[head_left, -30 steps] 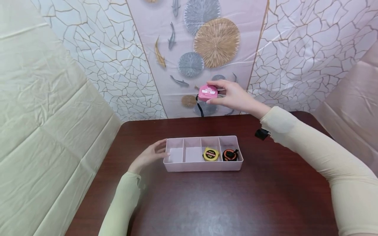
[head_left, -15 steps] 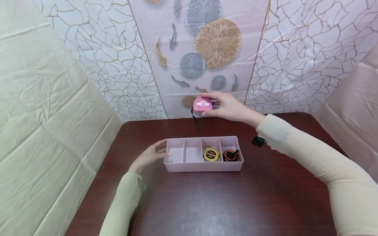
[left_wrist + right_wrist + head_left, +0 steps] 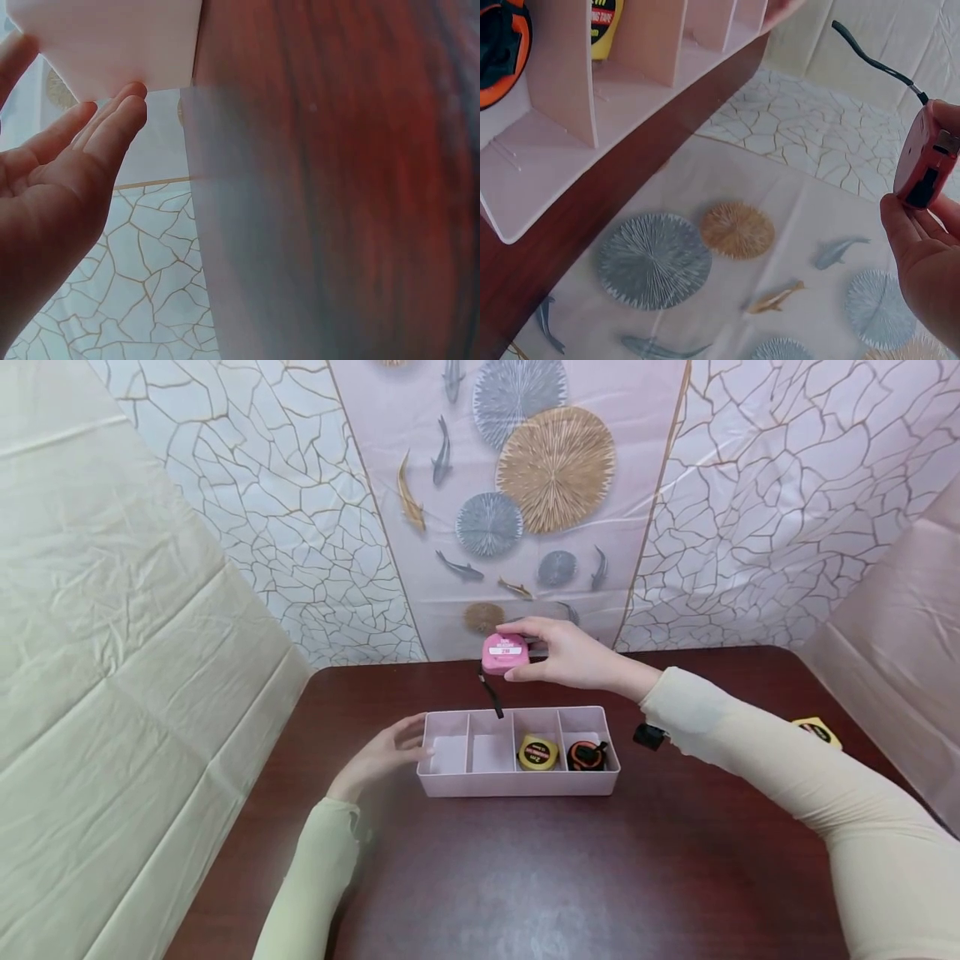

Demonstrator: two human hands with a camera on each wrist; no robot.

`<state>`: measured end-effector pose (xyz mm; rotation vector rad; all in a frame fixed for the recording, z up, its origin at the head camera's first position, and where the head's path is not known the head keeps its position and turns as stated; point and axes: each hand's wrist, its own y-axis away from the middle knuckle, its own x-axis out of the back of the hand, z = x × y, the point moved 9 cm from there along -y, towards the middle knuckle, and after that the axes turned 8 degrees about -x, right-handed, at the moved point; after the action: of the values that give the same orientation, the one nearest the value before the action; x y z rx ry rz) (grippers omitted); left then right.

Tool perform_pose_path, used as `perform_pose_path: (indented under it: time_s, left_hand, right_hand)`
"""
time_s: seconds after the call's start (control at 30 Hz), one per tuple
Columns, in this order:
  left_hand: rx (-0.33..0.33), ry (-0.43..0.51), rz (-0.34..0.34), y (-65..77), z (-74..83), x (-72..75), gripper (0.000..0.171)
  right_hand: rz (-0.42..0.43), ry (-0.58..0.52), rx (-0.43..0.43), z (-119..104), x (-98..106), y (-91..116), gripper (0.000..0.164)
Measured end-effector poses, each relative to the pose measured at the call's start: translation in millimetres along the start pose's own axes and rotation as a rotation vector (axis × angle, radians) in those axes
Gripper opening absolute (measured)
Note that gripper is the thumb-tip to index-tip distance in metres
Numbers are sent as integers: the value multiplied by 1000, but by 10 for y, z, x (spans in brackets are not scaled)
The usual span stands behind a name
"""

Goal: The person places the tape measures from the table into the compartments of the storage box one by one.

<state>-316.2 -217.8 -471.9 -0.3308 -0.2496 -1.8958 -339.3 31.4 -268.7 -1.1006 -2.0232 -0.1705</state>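
Note:
A pink tape measure (image 3: 505,653) with a black wrist strap is pinched between the thumb and fingers of my right hand (image 3: 570,653). It hangs just behind and above the pale pink divided tray (image 3: 517,785); the strap's end overlaps the back rim in the head view. My left hand (image 3: 378,758) holds the tray's left end, thumb over the rim and other fingers outside. A yellow tape measure (image 3: 538,753) lies in the third compartment from the left. The rightmost one holds a black and orange tape measure (image 3: 587,756). The two left compartments hold nothing.
Another yellow tape measure (image 3: 819,729) lies on the dark wooden table (image 3: 525,868) at the far right, partly covered by the right sleeve. A patterned cloth (image 3: 360,510) hangs behind the table. Pale cloth walls (image 3: 150,693) stand at both sides.
My right hand has come down and slightly left with the pink tape measure, toward the tray. The far-right yellow tape measure has come into sight. The left hand has stayed on the tray.

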Motion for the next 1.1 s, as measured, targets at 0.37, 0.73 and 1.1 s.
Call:
perform_pose_path:
  time_s: [0.37, 0.73, 1.1]
  left_hand:
    - [-50, -4, -5, 16, 66, -27, 70]
    - [-31, 8, 7, 11, 64, -11, 68]
    - [-25, 28, -51, 51, 216, -53, 73]
  right_hand:
    - [-103, 59, 7, 24, -247, 57, 63]
    - [-153, 68, 36, 108, -407, 55, 61]
    - [-162, 96, 23, 160, -470, 52, 60]
